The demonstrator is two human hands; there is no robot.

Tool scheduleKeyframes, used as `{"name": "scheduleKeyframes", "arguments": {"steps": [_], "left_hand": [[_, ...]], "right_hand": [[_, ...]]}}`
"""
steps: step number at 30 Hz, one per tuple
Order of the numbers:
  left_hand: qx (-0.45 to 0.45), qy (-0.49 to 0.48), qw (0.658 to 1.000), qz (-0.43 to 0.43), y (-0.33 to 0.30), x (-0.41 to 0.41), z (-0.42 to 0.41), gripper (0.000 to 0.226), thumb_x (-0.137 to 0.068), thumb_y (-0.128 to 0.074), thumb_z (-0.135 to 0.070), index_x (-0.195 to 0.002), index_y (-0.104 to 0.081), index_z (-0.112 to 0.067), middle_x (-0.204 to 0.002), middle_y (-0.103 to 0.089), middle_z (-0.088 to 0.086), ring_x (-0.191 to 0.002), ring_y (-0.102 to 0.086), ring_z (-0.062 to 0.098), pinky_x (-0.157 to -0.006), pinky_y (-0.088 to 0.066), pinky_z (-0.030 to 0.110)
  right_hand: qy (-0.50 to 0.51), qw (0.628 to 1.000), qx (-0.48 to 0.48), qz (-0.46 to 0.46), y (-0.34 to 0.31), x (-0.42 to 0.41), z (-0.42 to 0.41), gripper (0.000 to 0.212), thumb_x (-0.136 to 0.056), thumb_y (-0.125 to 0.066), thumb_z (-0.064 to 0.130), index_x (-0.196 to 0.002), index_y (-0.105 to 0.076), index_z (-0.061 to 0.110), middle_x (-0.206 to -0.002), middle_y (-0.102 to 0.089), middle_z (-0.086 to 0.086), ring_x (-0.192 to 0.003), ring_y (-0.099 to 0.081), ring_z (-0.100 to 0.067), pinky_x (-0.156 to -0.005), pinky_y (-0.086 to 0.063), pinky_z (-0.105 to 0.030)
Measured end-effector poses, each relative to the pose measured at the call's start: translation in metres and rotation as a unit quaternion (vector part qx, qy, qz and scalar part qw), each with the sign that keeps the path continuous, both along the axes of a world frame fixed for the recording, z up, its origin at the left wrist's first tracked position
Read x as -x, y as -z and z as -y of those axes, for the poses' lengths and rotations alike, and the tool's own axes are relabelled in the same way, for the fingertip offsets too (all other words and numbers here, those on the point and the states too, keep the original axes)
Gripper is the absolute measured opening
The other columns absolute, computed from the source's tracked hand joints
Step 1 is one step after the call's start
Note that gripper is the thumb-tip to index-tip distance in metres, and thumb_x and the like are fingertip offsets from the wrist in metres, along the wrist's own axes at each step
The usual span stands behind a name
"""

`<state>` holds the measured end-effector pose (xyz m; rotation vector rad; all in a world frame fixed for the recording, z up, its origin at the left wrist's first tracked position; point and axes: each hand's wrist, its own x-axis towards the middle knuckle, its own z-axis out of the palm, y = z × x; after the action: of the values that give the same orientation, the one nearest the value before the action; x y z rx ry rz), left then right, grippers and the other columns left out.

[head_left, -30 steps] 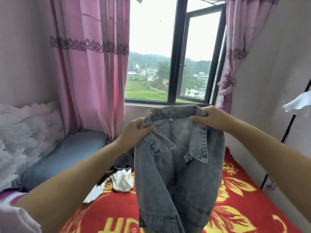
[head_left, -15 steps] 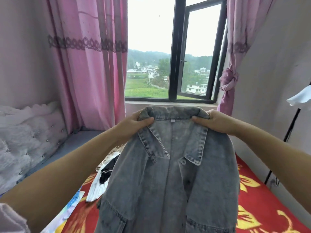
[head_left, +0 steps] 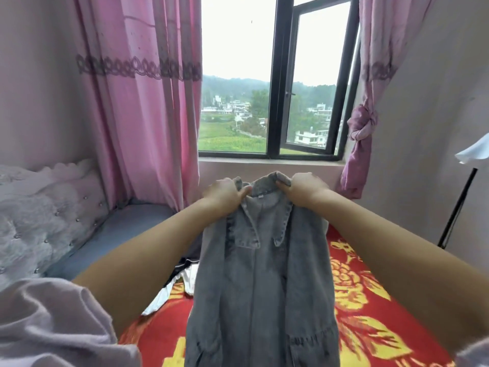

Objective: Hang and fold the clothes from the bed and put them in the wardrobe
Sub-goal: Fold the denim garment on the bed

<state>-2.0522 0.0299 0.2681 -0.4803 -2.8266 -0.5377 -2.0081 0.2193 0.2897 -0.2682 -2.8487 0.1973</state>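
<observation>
A grey denim jacket hangs lengthwise in front of me over the bed, its front facing me and its collar at the top. My left hand grips the collar's left end, thumb on the front. My right hand grips the collar's right end. The two hands are close together, so the jacket is narrow and folded in at the shoulders. A white and black garment lies on the red bedspread behind the jacket, partly hidden by my left arm.
A padded headboard and a blue pillow are at the left. Pink curtains frame the window ahead. A black stand leans by the right wall. No wardrobe is in view.
My hands have moved closer together and a little forward along the collar. The jacket, spread wide half a second ago, now hangs narrower.
</observation>
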Motion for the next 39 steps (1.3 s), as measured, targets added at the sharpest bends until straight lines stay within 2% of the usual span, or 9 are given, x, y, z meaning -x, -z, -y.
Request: {"name": "scheduleKeyframes", "arguments": {"steps": [4,10,13,16,19,21,25,33,39], "left_hand": [[-0.370,0.071,0.879,0.294,-0.024,-0.016,-0.025,0.027,-0.098,-0.051,-0.035,-0.083,-0.051,-0.013,-0.061,-0.056,0.002,-0.050,-0.056,0.012,-0.052,-0.052,0.028],[-0.568,0.161,0.691,0.417,-0.042,-0.035,-0.016,0.018,-0.101,-0.043,-0.012,-0.090,-0.057,-0.007,-0.086,-0.061,0.013,-0.063,-0.066,0.019,-0.053,-0.058,0.030],[-0.446,0.207,0.805,0.332,-0.048,-0.041,-0.014,0.014,-0.096,-0.048,-0.005,-0.090,-0.060,-0.003,-0.089,-0.066,0.013,-0.070,-0.070,0.016,-0.065,-0.059,0.026],[-0.173,0.165,0.971,-0.031,-0.050,-0.034,-0.004,0.023,-0.086,-0.065,-0.019,-0.105,-0.060,-0.006,-0.104,-0.062,0.011,-0.097,-0.059,0.022,-0.085,-0.048,0.034],[0.078,0.120,0.944,-0.298,-0.053,-0.023,0.008,0.088,-0.078,-0.073,-0.040,-0.149,-0.024,-0.019,-0.142,-0.036,0.011,-0.132,-0.032,0.027,-0.111,-0.018,0.051],[0.132,0.154,0.956,-0.211,-0.060,-0.019,0.010,0.104,-0.075,-0.075,-0.040,-0.153,-0.008,-0.024,-0.148,-0.033,0.006,-0.138,-0.027,0.024,-0.114,-0.011,0.051],[0.137,0.215,0.964,0.079,-0.063,-0.015,0.004,0.028,-0.079,-0.071,-0.016,-0.105,-0.067,-0.008,-0.085,-0.062,-0.001,-0.078,-0.056,0.017,-0.060,-0.043,0.015],[0.214,0.245,0.944,0.055,-0.067,-0.009,-0.008,0.005,-0.082,-0.068,-0.015,-0.084,-0.068,-0.010,-0.061,-0.051,-0.009,-0.057,-0.043,0.009,-0.063,-0.040,0.025],[0.210,0.203,0.955,0.059,-0.080,0.002,0.006,0.007,-0.083,-0.069,-0.019,-0.082,-0.065,-0.014,-0.071,-0.057,-0.007,-0.064,-0.050,0.011,-0.068,-0.044,0.026]], "right_hand": [[-0.065,0.972,0.224,0.016,-0.002,0.006,0.028,0.059,-0.095,-0.039,0.058,-0.105,-0.064,0.005,-0.106,-0.064,-0.015,-0.096,-0.059,-0.029,-0.078,-0.044,-0.034],[-0.271,0.886,0.357,0.123,-0.005,-0.013,0.020,0.055,-0.088,-0.063,0.045,-0.135,-0.047,0.021,-0.126,-0.059,0.003,-0.115,-0.055,-0.011,-0.094,-0.046,-0.027],[-0.253,0.923,0.289,0.033,0.003,-0.015,0.012,0.064,-0.087,-0.064,0.007,-0.143,-0.035,0.019,-0.121,-0.056,-0.002,-0.115,-0.053,-0.018,-0.095,-0.046,-0.030],[-0.246,0.918,0.310,-0.015,0.003,-0.015,0.012,0.059,-0.087,-0.050,-0.001,-0.139,-0.040,0.023,-0.117,-0.057,-0.002,-0.111,-0.055,-0.020,-0.095,-0.048,-0.037],[-0.265,0.892,0.366,0.012,-0.005,-0.019,0.010,0.049,-0.089,-0.039,-0.004,-0.127,-0.049,0.025,-0.114,-0.058,0.000,-0.112,-0.054,-0.019,-0.095,-0.048,-0.033],[-0.290,0.890,0.348,0.054,-0.005,-0.025,0.012,0.048,-0.090,-0.033,-0.008,-0.121,-0.055,0.022,-0.114,-0.060,-0.002,-0.113,-0.054,-0.021,-0.097,-0.046,-0.032],[-0.295,0.893,0.330,0.081,0.010,-0.035,0.019,0.048,-0.090,-0.032,-0.010,-0.128,-0.055,0.007,-0.124,-0.060,-0.016,-0.116,-0.056,-0.025,-0.104,-0.043,-0.041],[-0.221,0.934,0.101,0.261,0.067,-0.041,-0.019,0.047,-0.077,-0.060,0.007,-0.123,-0.053,0.013,-0.120,-0.062,-0.005,-0.109,-0.059,-0.023,-0.093,-0.050,-0.040],[-0.168,0.951,0.186,0.183,0.091,-0.040,-0.044,0.021,-0.083,-0.047,0.002,-0.099,-0.059,0.008,-0.091,-0.061,0.000,-0.083,-0.055,-0.017,-0.068,-0.047,-0.025]]}}
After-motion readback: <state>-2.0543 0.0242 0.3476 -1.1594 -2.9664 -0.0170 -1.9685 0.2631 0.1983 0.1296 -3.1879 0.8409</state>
